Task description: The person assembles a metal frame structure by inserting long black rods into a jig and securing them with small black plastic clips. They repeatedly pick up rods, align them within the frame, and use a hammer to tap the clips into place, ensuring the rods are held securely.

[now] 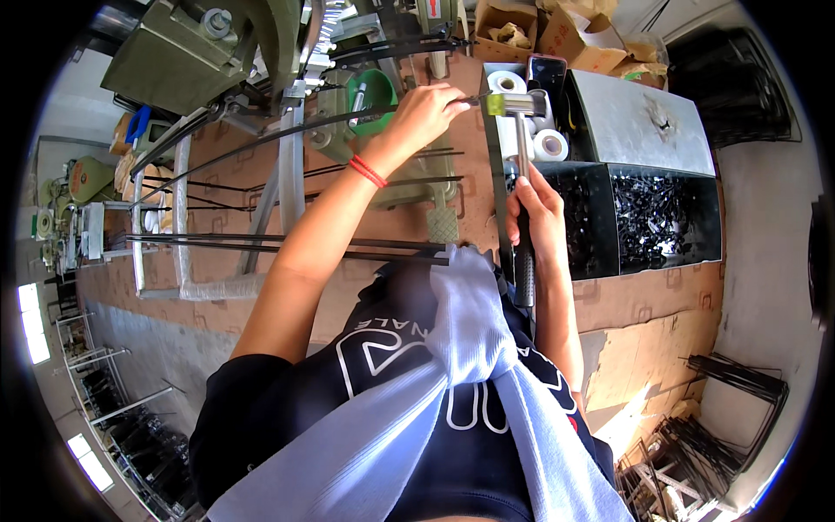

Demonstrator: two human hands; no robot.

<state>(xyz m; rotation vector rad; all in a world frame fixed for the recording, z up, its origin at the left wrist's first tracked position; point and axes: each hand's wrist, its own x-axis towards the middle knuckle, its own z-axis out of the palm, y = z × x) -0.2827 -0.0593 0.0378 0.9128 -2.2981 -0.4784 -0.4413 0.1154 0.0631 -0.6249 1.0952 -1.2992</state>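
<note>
My left hand (pixel 424 117), a red cord bracelet on its wrist, pinches the end of a long thin black strip (pixel 287 132). The strip runs off leftward over a metal rack, and a short dark tip sticks out past my fingers. In my right hand (pixel 541 209) is a mallet (pixel 523 148), held upright by its black ribbed grip. Its head has a metal body and a yellow-green face turned toward that tip. The two meet or nearly meet; I cannot tell whether they touch. Below my left forearm, more black strips (pixel 348 244) lie across the rack.
An olive-green machine (pixel 187 65) stands at the far left, near a green bowl (pixel 376 94). To the right, black bins (pixel 722 209) hold small black parts. White rolls (pixel 550 146), a phone (pixel 546 65) and a grey metal plate (pixel 639 113) are beside them. Cardboard boxes (pixel 578 42) sit behind.
</note>
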